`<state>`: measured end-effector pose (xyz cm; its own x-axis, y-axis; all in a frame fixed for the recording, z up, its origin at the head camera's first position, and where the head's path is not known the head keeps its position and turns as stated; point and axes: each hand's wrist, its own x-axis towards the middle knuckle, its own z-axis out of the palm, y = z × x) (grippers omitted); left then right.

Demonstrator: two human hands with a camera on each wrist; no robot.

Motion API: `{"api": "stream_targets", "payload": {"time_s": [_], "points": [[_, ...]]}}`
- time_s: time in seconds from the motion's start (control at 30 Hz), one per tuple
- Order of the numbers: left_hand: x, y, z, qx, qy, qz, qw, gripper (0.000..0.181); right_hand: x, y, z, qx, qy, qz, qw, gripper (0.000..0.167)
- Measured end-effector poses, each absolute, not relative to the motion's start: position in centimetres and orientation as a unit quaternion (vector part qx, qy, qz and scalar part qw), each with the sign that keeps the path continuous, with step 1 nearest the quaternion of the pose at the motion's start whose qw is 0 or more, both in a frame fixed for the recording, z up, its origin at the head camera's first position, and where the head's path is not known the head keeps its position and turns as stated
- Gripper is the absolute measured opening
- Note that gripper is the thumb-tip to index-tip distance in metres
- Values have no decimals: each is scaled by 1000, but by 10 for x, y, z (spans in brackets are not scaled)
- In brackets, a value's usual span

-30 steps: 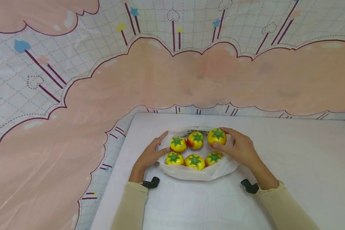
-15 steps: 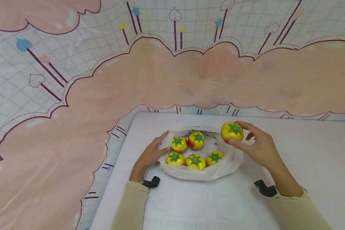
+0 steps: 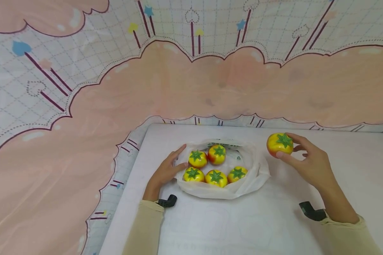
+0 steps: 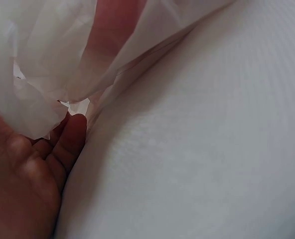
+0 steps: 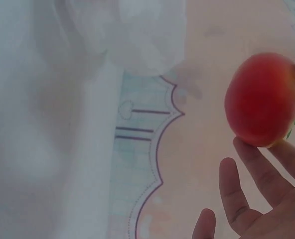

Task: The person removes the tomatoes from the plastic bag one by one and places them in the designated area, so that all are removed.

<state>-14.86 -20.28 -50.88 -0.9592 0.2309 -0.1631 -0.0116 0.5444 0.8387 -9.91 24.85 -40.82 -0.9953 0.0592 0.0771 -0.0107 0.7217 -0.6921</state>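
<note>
Clear of the table, to the right of a white plastic bag [image 3: 223,193], my right hand [image 3: 311,163] pinches a yellow-and-red toy tomato [image 3: 279,144] between thumb and fingertips. Its green star-shaped leaf top faces up in the head view. The right wrist view shows the red underside of this toy tomato [image 5: 262,99], with two other fingers loose beside it. At the bag's left side my left hand [image 3: 166,171] holds the rim, its thumb towards the opening. Several similar toy tomatoes [image 3: 216,179] sit inside the open bag. Plastic hides part of the left fingers [image 4: 70,142].
The bag lies on a white table [image 3: 210,226]. A printed cloth [image 3: 191,88] with peach cloud shapes and candle drawings hangs behind and to the left. Each wrist wears a black camera mount, such as the right one [image 3: 312,211]. Green print shows inside the bag.
The right hand has lifted one toy tomato out of the bag's right side and carried it to the right. The left hand has stayed at the bag's left rim.
</note>
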Motion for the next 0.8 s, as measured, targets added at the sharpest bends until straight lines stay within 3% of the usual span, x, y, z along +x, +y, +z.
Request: {"api": "stream_targets", "payload": {"time_s": [0.8], "points": [[-148,-203,-508,59,869,474,128,72,-97,276,-425,-53,-925,375,32,80]]}}
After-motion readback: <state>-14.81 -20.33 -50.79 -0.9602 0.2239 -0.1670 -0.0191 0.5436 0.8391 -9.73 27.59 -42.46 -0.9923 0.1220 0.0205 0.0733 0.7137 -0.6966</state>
